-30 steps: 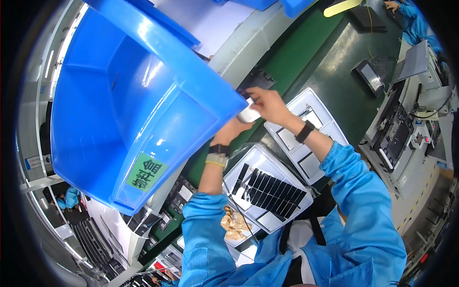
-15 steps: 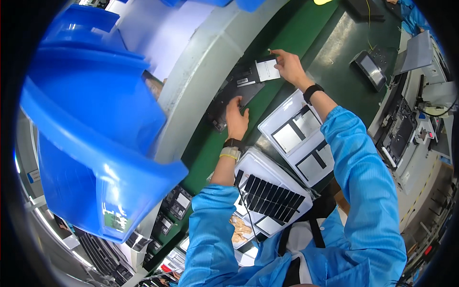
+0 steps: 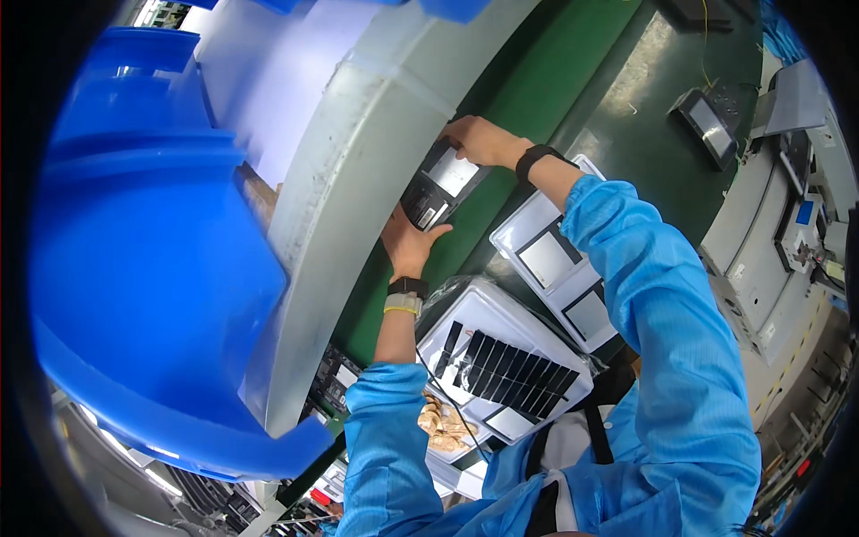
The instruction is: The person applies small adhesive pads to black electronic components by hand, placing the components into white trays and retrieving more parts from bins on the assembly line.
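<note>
A flat black part with a white label [image 3: 454,172], which looks like a battery pack, lies on the green bench mat [image 3: 519,125] along the grey shelf edge. My right hand [image 3: 483,143] is at its far end, fingers bent down over the edge. By the near end rests my left hand [image 3: 412,246], thumb stretched out to the right; its fingertips are partly hidden by the shelf. The dark chassis around the part is mostly covered by my hands and the shelf.
White trays with rectangular white-and-black pieces [image 3: 546,259] and a row of black strips [image 3: 519,371] sit nearer me. Large blue bins [image 3: 161,268] and the grey shelf edge [image 3: 358,152] crowd the left. A small device with a screen [image 3: 707,125] stands at the far right.
My right hand has come left and down, from holding a small tab in the air to the part's far end. My left hand has shifted left and nearer. The view has moved slightly.
</note>
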`<state>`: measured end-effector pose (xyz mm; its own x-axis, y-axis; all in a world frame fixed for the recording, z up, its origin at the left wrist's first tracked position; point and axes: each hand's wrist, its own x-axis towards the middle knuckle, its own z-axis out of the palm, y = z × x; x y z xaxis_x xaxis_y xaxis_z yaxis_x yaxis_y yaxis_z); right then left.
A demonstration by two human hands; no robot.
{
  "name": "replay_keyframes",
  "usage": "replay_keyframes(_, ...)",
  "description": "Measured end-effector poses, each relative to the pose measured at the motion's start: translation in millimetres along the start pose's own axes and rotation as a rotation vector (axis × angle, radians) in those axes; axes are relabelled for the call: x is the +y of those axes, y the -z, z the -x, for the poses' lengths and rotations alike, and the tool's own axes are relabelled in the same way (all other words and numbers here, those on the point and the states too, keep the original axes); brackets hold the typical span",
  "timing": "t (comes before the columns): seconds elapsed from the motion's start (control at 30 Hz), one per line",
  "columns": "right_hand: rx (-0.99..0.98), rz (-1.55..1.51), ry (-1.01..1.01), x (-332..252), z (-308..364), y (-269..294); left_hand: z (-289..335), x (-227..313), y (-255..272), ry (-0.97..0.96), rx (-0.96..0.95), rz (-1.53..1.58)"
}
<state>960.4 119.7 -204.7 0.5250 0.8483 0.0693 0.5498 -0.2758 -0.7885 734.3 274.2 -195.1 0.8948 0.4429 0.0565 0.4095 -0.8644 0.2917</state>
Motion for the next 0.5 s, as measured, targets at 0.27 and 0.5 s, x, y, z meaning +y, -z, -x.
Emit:
replay_keyframes(0.27, -0.066, 0.089, 0.055, 0, -1, -15, 4, -14, -1, -0.012, -0.116, 0.145)
replay_keyframes(0.5, -0.081, 0.260, 0.242, -6, 4, -9, 1, -21, 2, 0.028, -0.140, 0.150)
